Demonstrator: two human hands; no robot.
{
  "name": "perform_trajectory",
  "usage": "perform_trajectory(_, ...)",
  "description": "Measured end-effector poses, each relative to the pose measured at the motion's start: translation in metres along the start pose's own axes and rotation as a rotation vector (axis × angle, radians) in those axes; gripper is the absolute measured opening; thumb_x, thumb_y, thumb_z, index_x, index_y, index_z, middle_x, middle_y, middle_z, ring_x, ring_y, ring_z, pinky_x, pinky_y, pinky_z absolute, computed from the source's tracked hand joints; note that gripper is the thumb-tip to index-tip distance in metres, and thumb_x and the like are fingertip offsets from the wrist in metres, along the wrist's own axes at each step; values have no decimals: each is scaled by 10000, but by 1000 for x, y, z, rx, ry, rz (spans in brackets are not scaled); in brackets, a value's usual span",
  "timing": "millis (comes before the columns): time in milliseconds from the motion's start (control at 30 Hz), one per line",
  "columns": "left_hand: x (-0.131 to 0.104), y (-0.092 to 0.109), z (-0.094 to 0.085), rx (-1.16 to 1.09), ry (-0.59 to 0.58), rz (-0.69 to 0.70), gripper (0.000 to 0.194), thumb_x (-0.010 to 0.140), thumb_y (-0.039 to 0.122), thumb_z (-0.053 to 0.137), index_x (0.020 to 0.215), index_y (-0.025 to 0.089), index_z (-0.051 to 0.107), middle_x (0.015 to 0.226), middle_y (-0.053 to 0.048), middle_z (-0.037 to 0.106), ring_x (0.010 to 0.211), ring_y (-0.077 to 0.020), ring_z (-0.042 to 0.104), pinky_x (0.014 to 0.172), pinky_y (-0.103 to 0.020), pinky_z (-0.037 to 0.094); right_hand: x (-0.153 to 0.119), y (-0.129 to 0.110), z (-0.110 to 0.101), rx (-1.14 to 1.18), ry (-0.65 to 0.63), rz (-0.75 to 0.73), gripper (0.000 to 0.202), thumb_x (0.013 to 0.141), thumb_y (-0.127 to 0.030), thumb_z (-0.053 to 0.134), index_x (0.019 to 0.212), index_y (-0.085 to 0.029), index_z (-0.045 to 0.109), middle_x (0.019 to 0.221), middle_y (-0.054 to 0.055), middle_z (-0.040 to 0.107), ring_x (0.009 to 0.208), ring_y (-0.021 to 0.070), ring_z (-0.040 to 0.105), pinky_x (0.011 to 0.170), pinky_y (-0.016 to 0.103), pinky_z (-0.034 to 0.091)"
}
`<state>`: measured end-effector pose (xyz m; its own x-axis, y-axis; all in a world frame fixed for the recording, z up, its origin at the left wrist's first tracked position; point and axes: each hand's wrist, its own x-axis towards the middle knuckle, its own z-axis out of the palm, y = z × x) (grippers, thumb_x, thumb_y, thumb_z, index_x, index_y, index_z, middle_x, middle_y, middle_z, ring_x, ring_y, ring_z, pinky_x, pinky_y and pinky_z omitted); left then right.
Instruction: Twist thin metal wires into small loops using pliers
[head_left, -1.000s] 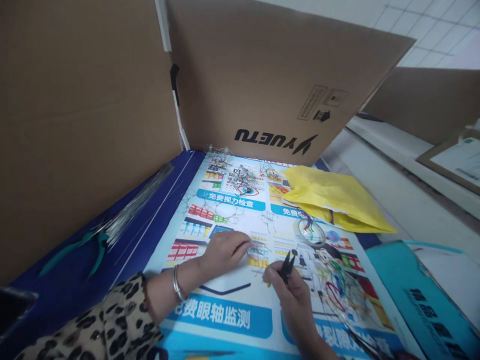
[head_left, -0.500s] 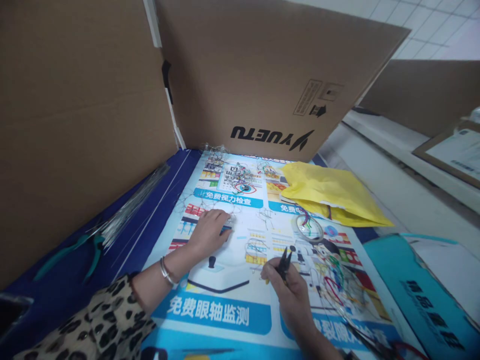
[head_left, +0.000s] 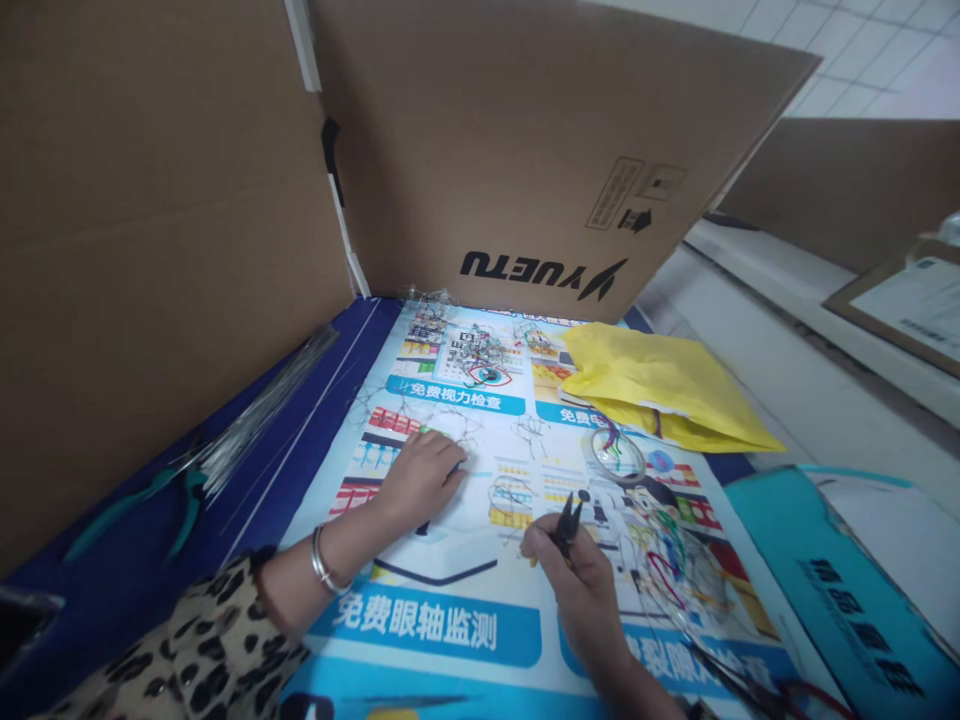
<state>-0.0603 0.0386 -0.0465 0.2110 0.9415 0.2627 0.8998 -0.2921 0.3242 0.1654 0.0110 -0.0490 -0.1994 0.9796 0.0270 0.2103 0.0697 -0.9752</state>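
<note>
My left hand [head_left: 424, 480] is over the printed sheet [head_left: 442, 575], just below a loose tangle of thin wire [head_left: 457, 428]. Its fingers are curled together, and what they hold, if anything, is too small to make out. In my right hand [head_left: 581, 590] are small dark-tipped pliers [head_left: 568, 525], their jaws apart and pointing away from me. Beyond that hand lies a clear round dish [head_left: 618, 455] with coloured wires at its edge. To its right spreads a tangle of coloured wires [head_left: 675, 560].
Teal-handled pliers [head_left: 187, 510] and a bundle of straight wires [head_left: 262, 410] lie at left. A yellow bag [head_left: 667, 385], a teal packet [head_left: 840, 590] and scissors [head_left: 739, 680] are at right. Tall cardboard panels [head_left: 525, 150] stand behind and at left.
My left hand has moved slightly toward me, uncovering more of the wire tangle beyond its fingers. My right hand and the pliers have hardly moved.
</note>
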Motion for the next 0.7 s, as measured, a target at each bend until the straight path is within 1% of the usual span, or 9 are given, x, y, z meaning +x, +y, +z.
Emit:
perform_trajectory(200, -11, 10, -1, -4, -37, 33, 102, 817, 218, 539, 895, 187, 598, 900, -54, 612, 912, -227, 507, 807, -375, 380, 0, 1, -1, -25, 1, -8, 159, 821, -358, 539, 804, -200, 544, 672, -1, 563, 665, 149, 522, 636, 279, 430)
perform_trajectory(333, -18, 15, -3, -12, -42, 46, 83, 816, 203, 533, 869, 193, 596, 902, -45, 609, 912, -224, 503, 808, -380, 383, 0, 3, -1, -35, 0, -17, 159, 827, -351, 529, 784, -198, 542, 673, -1, 553, 664, 148, 516, 647, 286, 431)
perform_trajectory(500, -24, 16, -3, -27, -41, 58, 95, 804, 179, 540, 881, 190, 594, 914, -47, 617, 905, -223, 506, 805, -381, 390, 1, -1, -1, -34, 10, -7, 170, 819, -362, 537, 777, -197, 542, 666, 8, 566, 668, 160, 529, 627, 288, 440)
perform_trajectory(700, -25, 14, 0, -40, -31, 52, 148, 797, 163, 547, 939, 190, 580, 1011, -47, 614, 967, -227, 506, 840, -383, 385, 0, -3, -1, -25, 8, -12, 152, 823, -350, 540, 798, -200, 547, 675, -1, 580, 664, 150, 537, 637, 278, 444)
